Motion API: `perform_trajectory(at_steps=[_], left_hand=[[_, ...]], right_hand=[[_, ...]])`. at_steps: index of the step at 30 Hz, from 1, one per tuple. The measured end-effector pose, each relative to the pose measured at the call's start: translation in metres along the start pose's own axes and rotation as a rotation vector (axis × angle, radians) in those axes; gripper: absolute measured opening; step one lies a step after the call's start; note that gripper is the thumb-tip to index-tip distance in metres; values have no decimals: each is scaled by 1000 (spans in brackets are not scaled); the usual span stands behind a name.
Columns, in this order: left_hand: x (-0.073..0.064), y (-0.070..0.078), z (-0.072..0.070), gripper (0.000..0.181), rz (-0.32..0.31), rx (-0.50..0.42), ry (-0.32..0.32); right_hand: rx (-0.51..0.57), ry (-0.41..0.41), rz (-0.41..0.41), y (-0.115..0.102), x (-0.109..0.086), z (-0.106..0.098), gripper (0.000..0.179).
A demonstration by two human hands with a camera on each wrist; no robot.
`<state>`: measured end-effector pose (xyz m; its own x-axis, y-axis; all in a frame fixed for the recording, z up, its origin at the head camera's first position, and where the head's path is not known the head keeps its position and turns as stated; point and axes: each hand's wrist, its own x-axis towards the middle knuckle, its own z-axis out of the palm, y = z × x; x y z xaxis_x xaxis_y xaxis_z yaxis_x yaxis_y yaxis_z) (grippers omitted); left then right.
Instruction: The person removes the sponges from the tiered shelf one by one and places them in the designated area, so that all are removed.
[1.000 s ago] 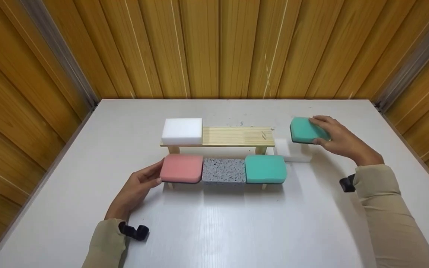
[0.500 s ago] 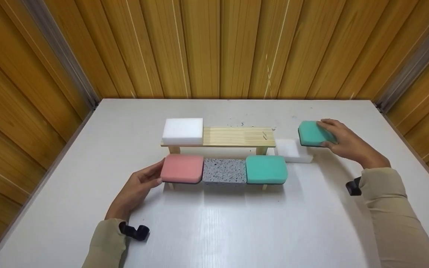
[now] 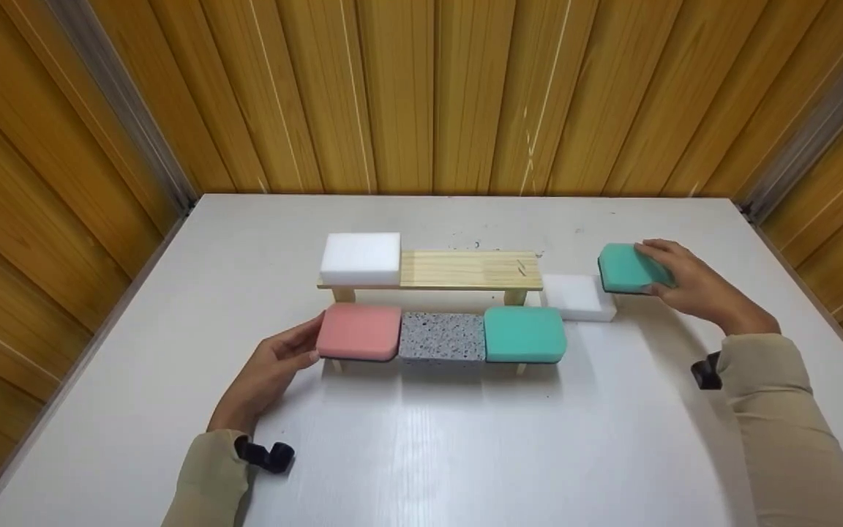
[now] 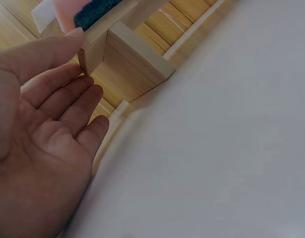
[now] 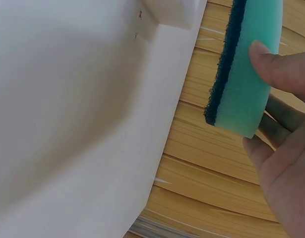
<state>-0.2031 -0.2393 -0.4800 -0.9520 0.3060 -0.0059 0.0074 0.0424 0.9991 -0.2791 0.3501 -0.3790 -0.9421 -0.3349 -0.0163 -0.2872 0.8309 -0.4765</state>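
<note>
My left hand (image 3: 269,373) is at the left end of the front low wooden stand (image 4: 130,59), thumb on one edge and fingers on the other, holding it. On that stand lie in a row a pink sponge (image 3: 359,331) with a dark scouring base, a grey speckled block (image 3: 443,337) and a green sponge (image 3: 525,334). My right hand (image 3: 699,285) grips a second green sponge (image 5: 249,69), raised above the table, thumb on one side and fingers on the other. Its dark blue scouring layer faces down toward the table.
Behind the front row stands a second wooden stand (image 3: 469,269) with a white sponge block (image 3: 360,258) on its left end. Another white block (image 3: 579,296) lies on the white table (image 3: 421,454) at the right. Wood-look panels (image 3: 421,95) enclose the back and sides.
My right hand has moved to the right and slightly nearer with the green sponge, uncovering more of the white block on the table. The left hand keeps its place.
</note>
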Motion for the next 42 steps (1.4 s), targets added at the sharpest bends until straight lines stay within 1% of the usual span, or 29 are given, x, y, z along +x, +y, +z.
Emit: perform_trajectory(at_steps=[4,11,14,17,22,30,37,42], left_hand=[[0,0,0,65,-8,19,2],[-1,0,-1,65,-23,62,13],[-1,0,-1,65,-15,53,13],[0,0,-1,65,7,12,-1],[0,-1,-1,64,17,-18,-5],[0,0,0,63,5,3,-1],[0,1,0,64,-2,23,5],[-1,2,0,64,-16,56,11]], right_hand=[[-4,-5,-1,4,-2,-1,65],[3,11,-15,12,-4,1,64],[2,10,-20,16,-5,2,63],[7,6,-20,19,-6,3,64],[10,-14,-3,22,-6,4,65],[5,-69,44,28,-3,4,68],[4,-76,47,32,-4,11,66],[13,-96,74,37,-5,13,68]])
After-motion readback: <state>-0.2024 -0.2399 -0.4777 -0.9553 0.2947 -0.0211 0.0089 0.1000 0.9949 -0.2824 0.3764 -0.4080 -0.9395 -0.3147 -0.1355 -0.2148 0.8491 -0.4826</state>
